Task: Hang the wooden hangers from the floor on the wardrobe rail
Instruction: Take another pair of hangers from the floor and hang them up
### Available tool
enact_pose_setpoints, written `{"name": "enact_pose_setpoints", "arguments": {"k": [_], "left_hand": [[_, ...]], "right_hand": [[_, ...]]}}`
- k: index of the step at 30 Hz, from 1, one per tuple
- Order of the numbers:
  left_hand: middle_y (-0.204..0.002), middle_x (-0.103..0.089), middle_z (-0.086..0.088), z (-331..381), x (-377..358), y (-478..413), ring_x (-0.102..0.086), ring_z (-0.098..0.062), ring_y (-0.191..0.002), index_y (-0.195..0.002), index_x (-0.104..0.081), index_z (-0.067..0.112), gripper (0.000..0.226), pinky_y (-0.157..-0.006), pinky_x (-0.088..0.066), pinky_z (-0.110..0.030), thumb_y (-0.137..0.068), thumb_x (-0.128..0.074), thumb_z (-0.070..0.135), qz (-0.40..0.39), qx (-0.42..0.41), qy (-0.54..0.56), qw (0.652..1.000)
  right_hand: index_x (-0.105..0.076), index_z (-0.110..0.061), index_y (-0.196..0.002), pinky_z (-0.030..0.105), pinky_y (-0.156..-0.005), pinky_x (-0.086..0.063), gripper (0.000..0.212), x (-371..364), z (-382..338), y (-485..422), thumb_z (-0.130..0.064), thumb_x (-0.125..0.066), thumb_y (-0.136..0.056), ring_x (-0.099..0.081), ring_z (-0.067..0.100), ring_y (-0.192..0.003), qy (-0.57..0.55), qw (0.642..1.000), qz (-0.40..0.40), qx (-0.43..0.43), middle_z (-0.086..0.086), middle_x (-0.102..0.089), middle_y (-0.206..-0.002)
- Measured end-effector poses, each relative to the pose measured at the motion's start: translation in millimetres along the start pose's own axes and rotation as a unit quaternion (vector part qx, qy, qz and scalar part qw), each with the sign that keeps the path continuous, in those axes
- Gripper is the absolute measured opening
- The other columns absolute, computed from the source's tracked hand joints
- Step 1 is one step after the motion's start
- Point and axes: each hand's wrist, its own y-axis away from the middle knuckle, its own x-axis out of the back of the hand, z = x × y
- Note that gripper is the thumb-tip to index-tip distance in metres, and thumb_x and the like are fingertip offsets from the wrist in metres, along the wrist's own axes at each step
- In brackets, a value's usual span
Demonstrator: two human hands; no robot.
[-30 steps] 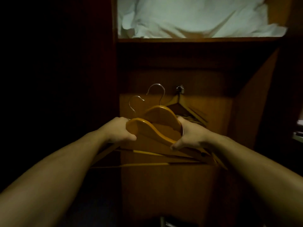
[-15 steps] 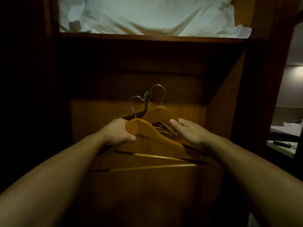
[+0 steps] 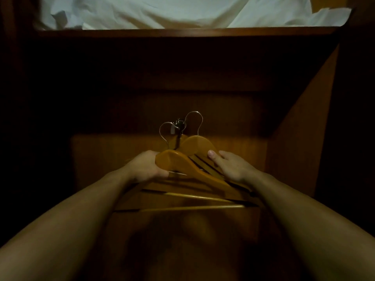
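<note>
Two orange wooden hangers with silver wire hooks sit at chest height inside a dark wardrobe. My left hand [image 3: 145,166] grips the shoulder of the near hanger [image 3: 182,166]. The far hanger [image 3: 195,146] stands just behind it, and my right hand [image 3: 229,166] lies on its right arm with fingers extended. More hangers hang behind them from a small dark fitting [image 3: 179,124] at the wardrobe's back; their slats show between my hands. The rail itself is lost in shadow.
A wooden shelf [image 3: 182,32] crosses above, holding white bedding [image 3: 172,11]. The wardrobe's right side panel [image 3: 300,128] slants close by my right arm. The left side and the bottom are too dark to read.
The view has swung right, so the hanging hangers now sit behind the two I hold. My right hand loosened its grip and now rests flatter, fingers stretched out.
</note>
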Motion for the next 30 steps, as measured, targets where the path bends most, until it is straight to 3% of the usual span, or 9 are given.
{"name": "enact_pose_setpoints", "arguments": {"k": [6,10,12,16,20,25,30], "left_hand": [[-0.079,-0.058,0.003,-13,-5,-35,-0.055,-0.011,-0.063,-0.091,-0.056,0.024,0.028,-0.062,-0.047,-0.029,-0.079,-0.079,0.015,-0.002,0.011,-0.003,1.0],[-0.097,-0.065,0.002,-19,-4,-52,-0.065,-0.015,-0.074,-0.132,-0.048,0.03,0.069,-0.064,-0.052,-0.028,-0.074,-0.083,0.02,0.006,0.017,-0.007,1.0],[-0.1,-0.062,0.006,-20,-3,-59,-0.064,-0.012,-0.078,-0.14,-0.044,0.031,0.078,-0.064,-0.049,-0.025,-0.074,-0.083,0.019,0.02,0.011,-0.016,1.0],[-0.106,-0.057,0.01,-16,-3,-71,-0.059,-0.01,-0.082,-0.146,-0.037,0.029,0.085,-0.067,-0.046,-0.022,-0.076,-0.081,0.015,0.038,0.02,-0.028,0.999],[-0.117,-0.056,0.005,-18,-5,-80,-0.059,-0.011,-0.09,-0.151,-0.032,0.028,0.092,-0.071,-0.048,-0.024,-0.074,-0.082,0.02,0.051,0.042,-0.036,0.997],[-0.1,-0.062,0.007,-23,-7,-86,-0.064,-0.01,-0.076,-0.137,-0.045,0.028,0.073,-0.062,-0.049,-0.021,-0.076,-0.081,0.013,0.063,0.042,-0.014,0.997],[-0.106,-0.055,0.011,-28,-4,-89,-0.063,-0.012,-0.08,-0.145,-0.04,0.027,0.082,-0.061,-0.048,-0.019,-0.075,-0.081,0.017,0.074,0.049,-0.029,0.996]], "right_hand": [[-0.057,-0.032,-0.119,0.043,-0.095,-0.049,0.054,-5,12,-51,-0.072,-0.027,-0.098,-0.06,0.017,-0.102,0.013,1.0,0.01,-0.005,-0.003,-0.064,-0.113],[-0.057,-0.027,-0.131,0.048,-0.1,-0.049,0.067,-8,11,-83,-0.074,-0.024,-0.096,-0.061,0.021,-0.107,0.028,1.0,0.01,-0.011,0.0,-0.065,-0.12],[-0.056,-0.026,-0.133,0.045,-0.1,-0.047,0.065,-7,9,-97,-0.071,-0.025,-0.098,-0.059,0.021,-0.11,0.028,1.0,-0.001,-0.006,0.001,-0.063,-0.124],[-0.052,-0.024,-0.141,0.042,-0.099,-0.045,0.066,-5,14,-118,-0.069,-0.025,-0.1,-0.058,0.022,-0.114,0.032,0.999,-0.009,-0.01,0.004,-0.061,-0.133],[-0.039,-0.023,-0.153,0.045,-0.107,-0.04,0.074,-7,20,-137,-0.072,-0.026,-0.098,-0.05,0.028,-0.133,0.046,0.999,-0.011,-0.018,0.006,-0.05,-0.15],[-0.042,-0.027,-0.151,0.05,-0.11,-0.04,0.077,-16,22,-161,-0.076,-0.026,-0.094,-0.052,0.028,-0.131,0.052,0.998,-0.029,-0.012,0.004,-0.053,-0.148],[-0.044,-0.026,-0.149,0.048,-0.108,-0.042,0.073,-32,26,-170,-0.073,-0.028,-0.097,-0.054,0.028,-0.129,0.057,0.996,-0.066,-0.008,0.006,-0.055,-0.145]]}}
